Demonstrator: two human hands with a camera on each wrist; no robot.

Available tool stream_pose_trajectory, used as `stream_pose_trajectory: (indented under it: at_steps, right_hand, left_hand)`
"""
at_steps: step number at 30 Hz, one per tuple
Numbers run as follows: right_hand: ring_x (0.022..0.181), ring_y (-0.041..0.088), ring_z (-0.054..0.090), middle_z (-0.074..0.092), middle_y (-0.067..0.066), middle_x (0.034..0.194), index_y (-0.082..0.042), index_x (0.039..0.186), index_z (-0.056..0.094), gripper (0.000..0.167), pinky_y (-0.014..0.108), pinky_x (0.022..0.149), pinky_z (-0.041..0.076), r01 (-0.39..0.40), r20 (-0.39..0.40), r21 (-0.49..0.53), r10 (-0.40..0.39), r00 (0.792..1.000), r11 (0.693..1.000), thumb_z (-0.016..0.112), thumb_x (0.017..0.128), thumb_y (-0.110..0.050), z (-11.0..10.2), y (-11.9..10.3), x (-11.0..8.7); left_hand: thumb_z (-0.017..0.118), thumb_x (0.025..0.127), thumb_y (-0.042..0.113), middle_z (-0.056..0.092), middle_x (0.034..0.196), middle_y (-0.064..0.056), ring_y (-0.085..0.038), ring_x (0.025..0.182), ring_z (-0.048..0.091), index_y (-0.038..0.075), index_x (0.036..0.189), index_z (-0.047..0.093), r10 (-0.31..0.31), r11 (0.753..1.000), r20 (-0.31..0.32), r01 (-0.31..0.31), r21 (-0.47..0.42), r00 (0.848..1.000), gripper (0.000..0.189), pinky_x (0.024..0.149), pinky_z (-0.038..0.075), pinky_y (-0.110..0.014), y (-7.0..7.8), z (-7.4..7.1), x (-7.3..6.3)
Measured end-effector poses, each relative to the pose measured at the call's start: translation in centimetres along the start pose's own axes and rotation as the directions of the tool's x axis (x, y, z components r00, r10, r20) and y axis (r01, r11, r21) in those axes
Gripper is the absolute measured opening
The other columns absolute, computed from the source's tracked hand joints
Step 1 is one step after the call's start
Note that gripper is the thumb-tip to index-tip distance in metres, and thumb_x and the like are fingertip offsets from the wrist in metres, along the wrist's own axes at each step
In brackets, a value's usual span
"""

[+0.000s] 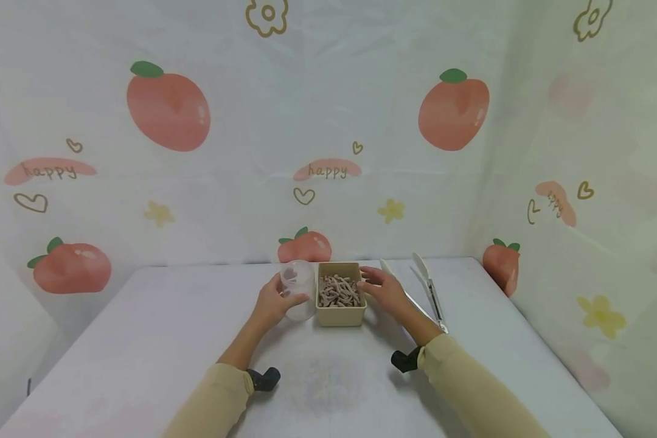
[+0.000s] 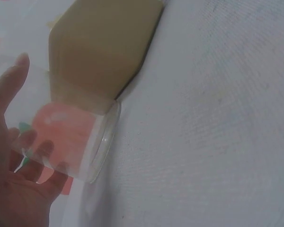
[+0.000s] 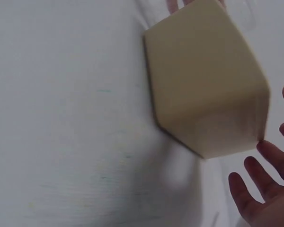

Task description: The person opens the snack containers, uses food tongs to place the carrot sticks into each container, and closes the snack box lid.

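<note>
My left hand (image 1: 269, 302) curls round a clear plastic jar (image 1: 302, 278), the thumb across its near side and the fingers behind it. The jar (image 2: 78, 137) stands upright on the table. Just right of it sits a beige rectangular box (image 1: 341, 317) heaped with thin, curled grey-brown pieces (image 1: 339, 292), whose kind I cannot tell. On the box's other side is my right hand (image 1: 385, 293), its fingers spread and relaxed. In the right wrist view one fingertip (image 3: 262, 145) reaches the box's (image 3: 203, 71) corner; whether it touches is unclear.
Metal tongs (image 1: 435, 298) with pale tips lie spread on the table behind my right hand, partly hidden by that forearm. The white-covered table (image 1: 142, 340) meets a fruit-patterned cloth wall (image 1: 224, 201) at the back and another on the right.
</note>
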State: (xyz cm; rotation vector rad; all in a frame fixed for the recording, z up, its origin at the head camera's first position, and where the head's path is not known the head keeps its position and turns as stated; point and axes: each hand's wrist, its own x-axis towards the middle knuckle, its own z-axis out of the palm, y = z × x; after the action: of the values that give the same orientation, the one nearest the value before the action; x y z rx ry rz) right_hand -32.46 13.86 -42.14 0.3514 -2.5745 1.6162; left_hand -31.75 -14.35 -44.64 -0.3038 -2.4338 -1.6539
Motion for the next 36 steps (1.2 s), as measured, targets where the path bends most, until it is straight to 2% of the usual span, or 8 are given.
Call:
stream_pose_trajectory:
  at_steps: [8, 15, 24, 31, 36]
  right_hand:
    - [0.115, 0.033, 0.058, 0.065, 0.015, 0.122, -0.003, 0.129, 0.06, 0.039, 0.05, 0.093, 0.047, 0.069, -0.04, -0.153, -0.076, 0.996, 0.986, 0.065, 0.094, -0.018, -0.9, -2.7, 1.1]
    - [0.111, 0.029, 0.061, 0.066, 0.012, 0.119, -0.005, 0.127, 0.061, 0.036, 0.046, 0.091, 0.049, 0.14, -0.03, -0.224, -0.15, 0.988, 0.965, 0.065, 0.095, -0.022, -0.8, -5.7, 2.6]
    - [0.107, 0.026, 0.062, 0.066, 0.01, 0.119, -0.006, 0.124, 0.064, 0.034, 0.043, 0.088, 0.051, 0.191, -0.081, -0.214, -0.212, 0.974, 0.958, 0.065, 0.094, -0.023, 0.5, -8.8, 3.5]
    - [0.098, 0.022, 0.063, 0.069, 0.007, 0.109, -0.009, 0.118, 0.067, 0.03, 0.039, 0.082, 0.053, 0.246, -0.118, -0.168, -0.268, 0.956, 0.954, 0.067, 0.093, -0.026, 2.6, -8.7, 4.0]
    - [0.098, 0.024, 0.063, 0.068, 0.008, 0.114, -0.008, 0.12, 0.067, 0.033, 0.04, 0.078, 0.054, 0.301, -0.084, -0.139, -0.315, 0.945, 0.943, 0.067, 0.093, -0.027, 4.2, -8.6, 3.8]
  left_hand:
    - [0.085, 0.075, 0.031, 0.051, 0.139, -0.014, -0.034, 0.133, 0.042, 0.005, 0.137, 0.047, -0.035, 0.999, 0.015, 0.035, -0.024, 0.999, 0.077, 0.105, 0.037, -0.049, 0.0, -0.2, -0.1]
    - [0.085, 0.075, 0.032, 0.051, 0.139, -0.013, -0.033, 0.133, 0.043, 0.006, 0.136, 0.048, -0.04, 0.999, 0.01, 0.04, -0.029, 0.999, 0.076, 0.105, 0.037, -0.047, -0.1, -0.1, -0.2]
    - [0.084, 0.077, 0.031, 0.049, 0.142, -0.015, -0.035, 0.134, 0.04, 0.005, 0.138, 0.046, -0.035, 0.999, 0.015, 0.035, -0.037, 0.999, 0.076, 0.105, 0.036, -0.049, -0.1, 0.0, -0.2]
    - [0.084, 0.077, 0.032, 0.05, 0.141, -0.014, -0.034, 0.134, 0.041, 0.006, 0.138, 0.047, -0.042, 0.999, 0.01, 0.042, -0.033, 0.999, 0.076, 0.105, 0.037, -0.049, 0.0, 0.1, -0.3]
    - [0.085, 0.076, 0.032, 0.051, 0.14, -0.012, -0.033, 0.134, 0.042, 0.006, 0.138, 0.048, -0.036, 0.998, 0.011, 0.036, -0.048, 0.999, 0.077, 0.105, 0.036, -0.048, 0.0, -0.1, -0.3]
